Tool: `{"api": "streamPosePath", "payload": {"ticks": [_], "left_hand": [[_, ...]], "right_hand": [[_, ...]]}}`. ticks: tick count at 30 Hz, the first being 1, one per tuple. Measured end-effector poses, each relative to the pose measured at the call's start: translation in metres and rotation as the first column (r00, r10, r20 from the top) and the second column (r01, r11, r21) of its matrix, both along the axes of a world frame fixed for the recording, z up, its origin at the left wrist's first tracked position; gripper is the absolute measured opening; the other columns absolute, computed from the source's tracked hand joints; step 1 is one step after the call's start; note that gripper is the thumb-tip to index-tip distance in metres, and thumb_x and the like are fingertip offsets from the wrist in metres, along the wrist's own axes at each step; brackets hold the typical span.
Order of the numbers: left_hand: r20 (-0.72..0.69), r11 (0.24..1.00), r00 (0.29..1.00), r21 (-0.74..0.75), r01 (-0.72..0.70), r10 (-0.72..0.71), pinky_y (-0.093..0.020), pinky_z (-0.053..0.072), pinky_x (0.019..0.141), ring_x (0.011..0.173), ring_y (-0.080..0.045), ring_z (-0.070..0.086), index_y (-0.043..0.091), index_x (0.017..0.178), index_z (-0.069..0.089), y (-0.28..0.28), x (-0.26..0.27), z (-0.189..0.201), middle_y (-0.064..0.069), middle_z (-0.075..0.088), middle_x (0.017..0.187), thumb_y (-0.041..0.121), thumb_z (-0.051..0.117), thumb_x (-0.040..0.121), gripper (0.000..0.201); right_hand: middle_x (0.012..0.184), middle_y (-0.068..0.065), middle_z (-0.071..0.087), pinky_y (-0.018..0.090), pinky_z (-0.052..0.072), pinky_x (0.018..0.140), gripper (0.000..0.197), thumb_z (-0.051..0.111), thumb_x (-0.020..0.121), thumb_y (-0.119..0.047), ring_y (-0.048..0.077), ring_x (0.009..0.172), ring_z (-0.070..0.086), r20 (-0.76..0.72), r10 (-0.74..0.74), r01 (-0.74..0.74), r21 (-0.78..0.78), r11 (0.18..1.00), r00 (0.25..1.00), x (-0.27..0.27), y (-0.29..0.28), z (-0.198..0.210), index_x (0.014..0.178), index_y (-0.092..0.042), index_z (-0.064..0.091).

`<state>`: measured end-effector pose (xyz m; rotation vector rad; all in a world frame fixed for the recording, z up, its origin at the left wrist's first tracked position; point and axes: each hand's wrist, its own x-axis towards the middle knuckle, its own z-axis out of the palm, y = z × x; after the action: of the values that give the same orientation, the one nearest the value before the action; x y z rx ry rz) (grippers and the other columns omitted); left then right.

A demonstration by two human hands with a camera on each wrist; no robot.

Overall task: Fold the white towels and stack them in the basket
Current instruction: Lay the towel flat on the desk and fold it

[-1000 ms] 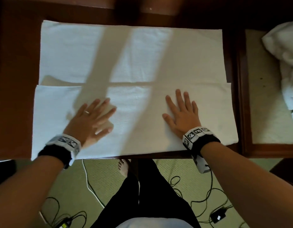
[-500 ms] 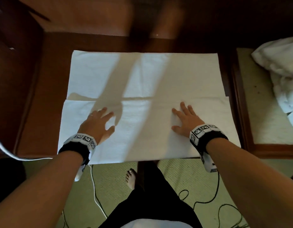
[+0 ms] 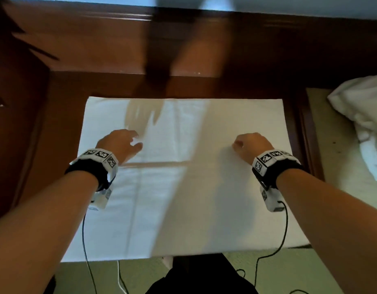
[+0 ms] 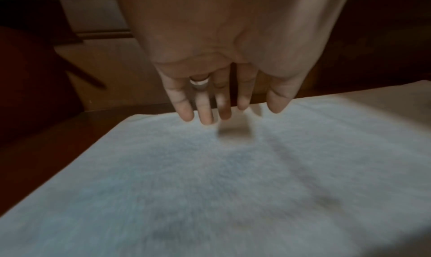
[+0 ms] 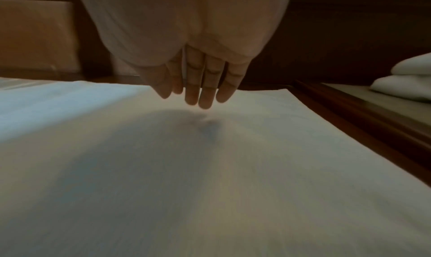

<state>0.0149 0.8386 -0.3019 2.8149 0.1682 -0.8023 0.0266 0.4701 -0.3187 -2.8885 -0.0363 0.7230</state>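
Observation:
A white towel point(image 3: 194, 198) lies flat on the dark wooden table point(image 3: 62, 128), its near part folded over, with the fold edge showing as a line across the left half. My left hand point(image 3: 134, 141) hovers over the far left part of the towel point(image 4: 210, 187). Its fingers point(image 4: 205, 113) are straight, point down near the far edge and hold nothing. My right hand point(image 3: 238, 144) hovers over the far right part of the towel point(image 5: 233, 169), fingers point(image 5: 205, 99) together and straight, also empty. No basket is in view.
A heap of crumpled white towels point(image 3: 361, 124) lies on a tan surface with a wooden frame point(image 3: 323, 166) to the right of the table; the heap point(image 5: 408, 82) also shows in the right wrist view. Cables trail on the green floor point(image 3: 141, 276) below the near edge.
Both hands have lifted off the near flap, where they lay flat, and moved forward over the towel's far half. The head view has come closer to the table.

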Motion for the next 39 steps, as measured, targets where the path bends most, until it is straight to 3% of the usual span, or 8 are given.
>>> {"api": "streamPosePath", "payload": {"ticks": [4, 8, 13, 17, 20, 24, 30, 39], "left_hand": [[0.094, 0.994, 0.992, 0.086, 0.07, -0.078, -0.05, 0.044, 0.104, 0.133, -0.033, 0.046, 0.026, 0.148, 0.043, 0.005, 0.056, -0.02, -0.006, 0.047, 0.15, 0.042, 0.052, 0.1, 0.052], [0.103, 0.952, 0.966, 0.225, 0.21, -0.237, -0.055, 0.038, 0.108, 0.146, -0.035, 0.03, 0.026, 0.16, 0.019, 0.01, 0.091, -0.047, -0.006, 0.026, 0.164, 0.027, 0.05, 0.101, 0.067], [0.244, 0.928, 0.921, 0.297, 0.227, -0.303, -0.062, 0.032, 0.105, 0.122, -0.046, 0.048, 0.021, 0.152, 0.035, 0.013, 0.098, -0.067, -0.022, 0.055, 0.131, 0.021, 0.061, 0.094, 0.064], [0.349, 0.927, 0.876, 0.293, 0.235, -0.333, -0.06, 0.041, 0.088, 0.085, -0.046, 0.056, 0.006, 0.113, 0.062, 0.003, 0.101, -0.055, -0.023, 0.053, 0.098, 0.009, 0.067, 0.088, 0.026], [0.394, 0.968, 0.887, 0.168, 0.188, -0.241, -0.052, 0.044, 0.063, 0.07, -0.046, 0.055, 0.002, 0.107, 0.062, 0.004, 0.107, -0.03, -0.023, 0.048, 0.1, 0.006, 0.061, 0.092, 0.016], [0.516, 0.957, 0.811, 0.22, 0.187, -0.277, -0.051, 0.047, 0.066, 0.069, -0.045, 0.057, 0.007, 0.107, 0.069, 0.012, 0.111, 0.013, -0.02, 0.055, 0.093, 0.014, 0.058, 0.094, 0.018], [0.618, 0.922, 0.687, 0.307, 0.237, -0.382, -0.059, 0.043, 0.086, 0.063, -0.038, 0.055, 0.009, 0.089, 0.074, 0.025, 0.058, 0.056, -0.015, 0.052, 0.073, 0.029, 0.05, 0.09, 0.031], [0.646, 0.906, 0.635, 0.282, 0.317, -0.423, -0.049, 0.041, 0.068, 0.069, -0.038, 0.057, 0.009, 0.1, 0.074, 0.038, -0.128, 0.041, -0.016, 0.056, 0.079, 0.025, 0.06, 0.085, 0.026]], "right_hand": [[0.136, 0.009, 0.054, 0.04, 0.045, 0.1, 0.038, 0.052, 0.096, -0.015, 0.03, 0.122, 0.052, 0.17, -0.014, 0.0, 0.081, 0.997, 0.985, 0.063, -0.013, -0.02, 0.134, -0.015, 0.057], [0.159, 0.008, 0.024, 0.05, 0.032, 0.11, 0.066, 0.059, 0.093, -0.016, 0.033, 0.142, 0.029, 0.119, 0.073, -0.065, -0.071, 0.995, 0.99, 0.104, -0.026, -0.039, 0.152, -0.023, 0.03], [0.135, 0.011, 0.047, 0.052, 0.031, 0.103, 0.06, 0.063, 0.087, -0.013, 0.035, 0.125, 0.041, 0.238, 0.099, -0.085, -0.068, 0.994, 0.966, 0.113, -0.036, -0.054, 0.142, -0.023, 0.043], [0.118, 0.016, 0.055, 0.05, 0.033, 0.093, 0.032, 0.063, 0.087, -0.015, 0.038, 0.112, 0.048, 0.313, 0.148, -0.127, -0.087, 0.988, 0.938, 0.121, -0.04, -0.049, 0.118, -0.009, 0.06], [0.109, 0.018, 0.058, 0.049, 0.037, 0.088, 0.022, 0.062, 0.086, -0.014, 0.039, 0.104, 0.052, 0.386, 0.121, -0.11, -0.048, 0.993, 0.915, 0.127, -0.043, -0.029, 0.105, -0.003, 0.064], [0.089, 0.011, 0.064, 0.043, 0.036, 0.092, 0.015, 0.058, 0.087, -0.019, 0.035, 0.088, 0.06, 0.47, 0.037, -0.041, -0.002, 0.999, 0.882, 0.128, -0.045, 0.008, 0.098, -0.01, 0.062], [0.07, -0.001, 0.054, 0.042, 0.028, 0.09, 0.013, 0.051, 0.088, -0.029, 0.029, 0.067, 0.055, 0.522, 0.06, -0.041, -0.047, 0.998, 0.851, 0.072, -0.041, 0.056, 0.084, -0.017, 0.053], [0.086, 0.004, 0.056, 0.044, 0.026, 0.086, 0.019, 0.053, 0.079, -0.032, 0.029, 0.085, 0.053, 0.66, 0.031, 0.021, -0.07, 0.997, 0.751, -0.104, -0.045, 0.056, 0.085, -0.015, 0.06]]}}
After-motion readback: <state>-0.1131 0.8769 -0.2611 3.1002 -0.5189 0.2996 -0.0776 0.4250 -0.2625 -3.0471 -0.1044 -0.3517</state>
